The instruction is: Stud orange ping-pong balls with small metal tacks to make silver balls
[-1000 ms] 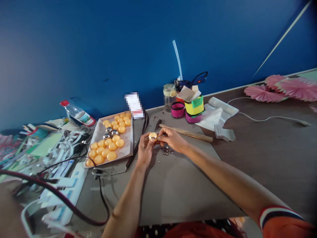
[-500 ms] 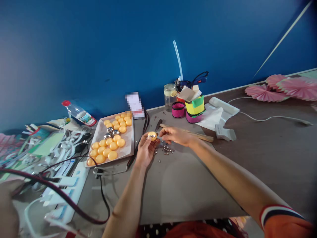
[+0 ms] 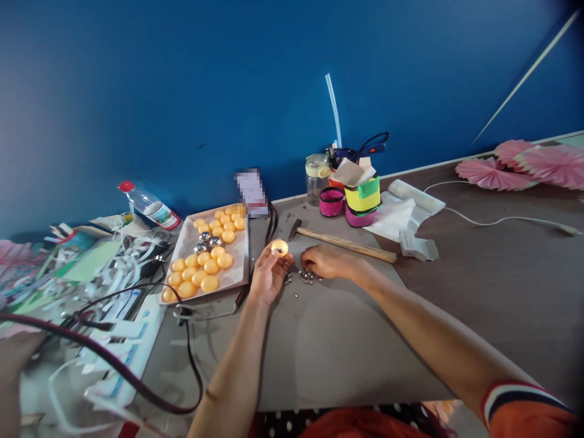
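A yellow-orange round shell (image 3: 280, 247) with small shiny bits in it rests between the thumb and fingers of my left hand (image 3: 270, 271). My right hand (image 3: 325, 261) is over the table just to the right, fingers bent down at the edge of a heap of small silvery metal pieces (image 3: 309, 277). Whatever its fingertips hold, if anything, is hidden. A shallow white tray (image 3: 183, 246) at the left holds several yellow-orange balls (image 3: 209, 283) and silver balls (image 3: 201, 247).
Behind my right hand lies a hammer (image 3: 347, 240). A jar (image 3: 317, 179), a pink band (image 3: 331, 201) and a yellow-green holder (image 3: 362, 196) stand near the wall. Cables (image 3: 137, 383) and a bottle (image 3: 150, 207) are left, white packaging (image 3: 417, 246) right.
My right hand has moved away from the shell, down to the metal pieces, uncovering the hammer head and handle. My left hand still holds the shell. The view has shifted slightly.
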A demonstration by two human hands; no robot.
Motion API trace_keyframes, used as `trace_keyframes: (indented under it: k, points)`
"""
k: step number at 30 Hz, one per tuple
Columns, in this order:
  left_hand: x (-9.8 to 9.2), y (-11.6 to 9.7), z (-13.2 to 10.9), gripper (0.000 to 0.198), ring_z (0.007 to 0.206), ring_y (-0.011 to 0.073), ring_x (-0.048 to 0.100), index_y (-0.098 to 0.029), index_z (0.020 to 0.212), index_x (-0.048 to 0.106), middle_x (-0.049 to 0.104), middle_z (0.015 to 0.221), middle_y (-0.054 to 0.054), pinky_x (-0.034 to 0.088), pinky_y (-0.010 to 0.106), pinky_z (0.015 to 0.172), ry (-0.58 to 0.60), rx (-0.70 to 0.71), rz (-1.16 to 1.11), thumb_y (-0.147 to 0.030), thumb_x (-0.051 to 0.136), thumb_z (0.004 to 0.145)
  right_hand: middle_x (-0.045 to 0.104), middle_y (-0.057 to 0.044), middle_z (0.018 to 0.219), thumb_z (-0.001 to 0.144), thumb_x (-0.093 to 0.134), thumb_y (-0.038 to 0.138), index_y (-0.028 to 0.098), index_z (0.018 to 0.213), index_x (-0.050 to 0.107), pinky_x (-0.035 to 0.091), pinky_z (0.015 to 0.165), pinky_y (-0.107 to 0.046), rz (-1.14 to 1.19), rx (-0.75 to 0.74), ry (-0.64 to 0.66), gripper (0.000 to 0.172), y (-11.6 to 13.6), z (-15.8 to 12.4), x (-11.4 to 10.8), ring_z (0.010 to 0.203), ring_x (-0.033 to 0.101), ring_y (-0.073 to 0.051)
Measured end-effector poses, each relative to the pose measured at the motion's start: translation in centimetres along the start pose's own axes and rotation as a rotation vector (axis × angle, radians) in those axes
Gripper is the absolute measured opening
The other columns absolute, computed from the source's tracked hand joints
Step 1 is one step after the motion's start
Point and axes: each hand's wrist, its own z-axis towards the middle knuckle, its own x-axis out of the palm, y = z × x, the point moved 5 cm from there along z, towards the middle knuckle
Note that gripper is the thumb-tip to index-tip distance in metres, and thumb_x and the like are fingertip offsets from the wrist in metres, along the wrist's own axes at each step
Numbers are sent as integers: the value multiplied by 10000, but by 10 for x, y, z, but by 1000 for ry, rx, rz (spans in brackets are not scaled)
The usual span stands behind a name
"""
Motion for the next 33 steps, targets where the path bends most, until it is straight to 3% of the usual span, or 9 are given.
trace_keyframes:
  k: [5, 10, 14, 19, 33]
  points:
    - [-1, -1, -1, 427, 767, 127, 646, -221, 1118, 557, 672, 947, 38, 505, 308, 800, -28, -16, 6, -263, 704, 720, 669, -5, 708, 676, 535, 91, 197, 679, 642, 375, 594, -232, 161, 64, -60, 150, 3, -3, -12, 624, 562, -131]
    - [-1, -2, 0, 437, 798, 133, 650, -220, 1136, 559, 669, 997, 51, 499, 309, 823, -23, -27, 13, -267, 696, 724, 592, 40, 571, 701, 524, 136, 197, 664, 575, 383, 533, -247, 370, 128, -136, 88, 4, -4, -18, 449, 523, -102]
    - [0, -2, -1, 427, 784, 115, 646, -222, 1128, 564, 667, 994, 40, 504, 278, 802, -13, -16, -5, -237, 698, 723, 569, 41, 546, 703, 528, 153, 188, 659, 550, 378, 501, -246, 479, 152, -158, 60, 3, -4, -19, 416, 510, -96]
    - [-2, 0, -1, 393, 767, 115, 646, -213, 1110, 574, 672, 965, 42, 513, 277, 792, -26, -35, 1, -262, 692, 739, 627, 12, 655, 703, 544, 183, 176, 694, 538, 357, 459, -222, 771, 167, -164, 12, 3, -4, -14, 419, 471, -66]
    - [-4, 3, 1, 350, 727, 111, 639, -185, 1059, 586, 678, 952, 54, 523, 260, 748, -31, -40, 3, -324, 685, 753, 620, 20, 610, 640, 617, 211, 171, 784, 536, 379, 458, -221, 1439, 207, -99, 170, 6, 1, -1, 404, 460, -65]
